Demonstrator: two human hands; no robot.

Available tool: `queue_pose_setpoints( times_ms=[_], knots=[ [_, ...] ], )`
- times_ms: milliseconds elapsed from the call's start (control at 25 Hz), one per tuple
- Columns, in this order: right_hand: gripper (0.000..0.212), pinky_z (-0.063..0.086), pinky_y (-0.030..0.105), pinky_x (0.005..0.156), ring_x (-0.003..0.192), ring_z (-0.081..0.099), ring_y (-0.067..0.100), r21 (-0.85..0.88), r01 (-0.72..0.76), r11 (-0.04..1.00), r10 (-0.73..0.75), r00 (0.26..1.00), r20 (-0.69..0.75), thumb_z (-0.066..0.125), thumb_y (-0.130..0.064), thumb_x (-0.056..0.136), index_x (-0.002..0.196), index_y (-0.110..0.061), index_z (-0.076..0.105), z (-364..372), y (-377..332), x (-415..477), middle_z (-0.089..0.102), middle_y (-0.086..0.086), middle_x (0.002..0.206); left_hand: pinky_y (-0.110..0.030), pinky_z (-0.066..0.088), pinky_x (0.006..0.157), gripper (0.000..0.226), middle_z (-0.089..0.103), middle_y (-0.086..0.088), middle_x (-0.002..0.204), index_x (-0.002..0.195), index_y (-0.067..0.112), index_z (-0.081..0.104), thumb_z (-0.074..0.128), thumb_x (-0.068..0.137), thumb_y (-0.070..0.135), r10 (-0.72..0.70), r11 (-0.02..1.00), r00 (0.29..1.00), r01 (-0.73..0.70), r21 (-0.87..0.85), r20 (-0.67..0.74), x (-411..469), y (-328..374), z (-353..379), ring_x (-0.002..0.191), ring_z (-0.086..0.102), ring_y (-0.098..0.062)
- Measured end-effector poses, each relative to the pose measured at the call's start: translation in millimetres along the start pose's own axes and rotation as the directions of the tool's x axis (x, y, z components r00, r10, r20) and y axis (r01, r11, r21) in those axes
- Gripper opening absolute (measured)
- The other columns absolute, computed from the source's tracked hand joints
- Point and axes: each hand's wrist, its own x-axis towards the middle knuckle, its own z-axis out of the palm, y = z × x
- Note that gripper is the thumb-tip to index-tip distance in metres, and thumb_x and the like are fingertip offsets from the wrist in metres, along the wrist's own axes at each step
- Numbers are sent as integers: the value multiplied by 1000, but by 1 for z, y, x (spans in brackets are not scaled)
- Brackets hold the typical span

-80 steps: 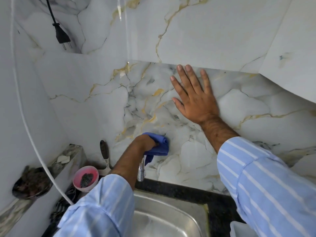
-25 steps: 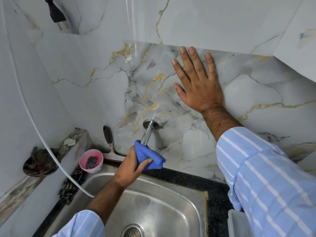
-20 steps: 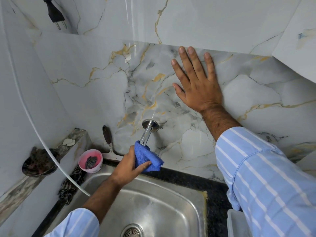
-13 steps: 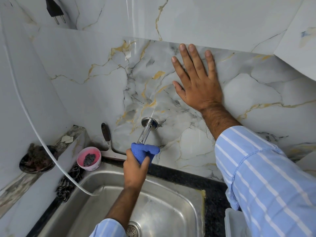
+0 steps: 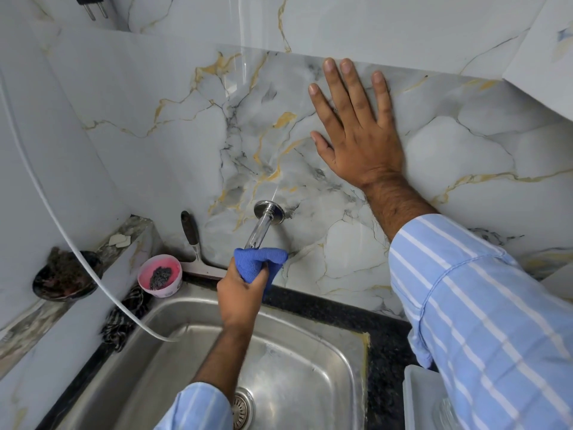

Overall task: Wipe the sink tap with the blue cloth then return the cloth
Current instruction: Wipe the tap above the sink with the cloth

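Steel wool sits in the pink bowl (image 5: 160, 275) left of the steel sink (image 5: 288, 361), while your left hand (image 5: 240, 294) grips the bunched blue cloth (image 5: 259, 262) around the chrome tap's (image 5: 260, 226) lower end, right hand (image 5: 361, 131) spread flat on the marble wall (image 5: 465, 156).

Soft even light (edges bowed)
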Motion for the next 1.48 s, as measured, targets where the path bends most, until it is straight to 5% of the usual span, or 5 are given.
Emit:
queue_pose_setpoints(
  times_ms=[240,560,1080,1320,1480],
  knots=[
    [65,19,60,129,162,33,32,-3,-2,1000,2,1000,-8,34,-49,115,171,-17,28,0,0,0,27,13,175,-37,56,63,62,63,4,73,114,29,46,58,73,74,-3,940,997,27,339,-71,-11,11,0,70,67,-26],
    [64,21,59,129,161,34,32,13,-4,1000,4,1000,-16,35,-48,115,171,-17,30,0,0,0,29,13,175,-15,51,67,36,75,12,87,100,31,69,74,75,57,141,969,927,-56,-243,349,21,11,-27,79,68,0],
    [64,21,59,129,161,34,32,8,-8,1000,8,1000,-12,33,-48,116,171,-17,29,0,0,0,28,12,175,-34,47,62,44,64,-1,89,102,18,52,48,91,60,90,834,981,-169,526,172,20,72,-12,73,63,-24],
    [64,22,58,129,161,35,31,-14,2,1000,-2,1000,-7,34,-49,115,171,-17,30,-1,1,0,30,12,174,-29,43,64,31,49,12,30,60,20,58,78,81,32,-420,519,648,-403,754,635,94,145,21,56,52,-22],
    [65,21,59,129,161,35,31,-21,6,1000,-6,1000,-6,32,-50,115,171,-17,27,-1,0,1,29,12,175,-24,47,59,13,69,6,53,90,20,77,82,78,21,-330,613,666,-388,688,669,103,143,26,58,52,-19]
  ],
)
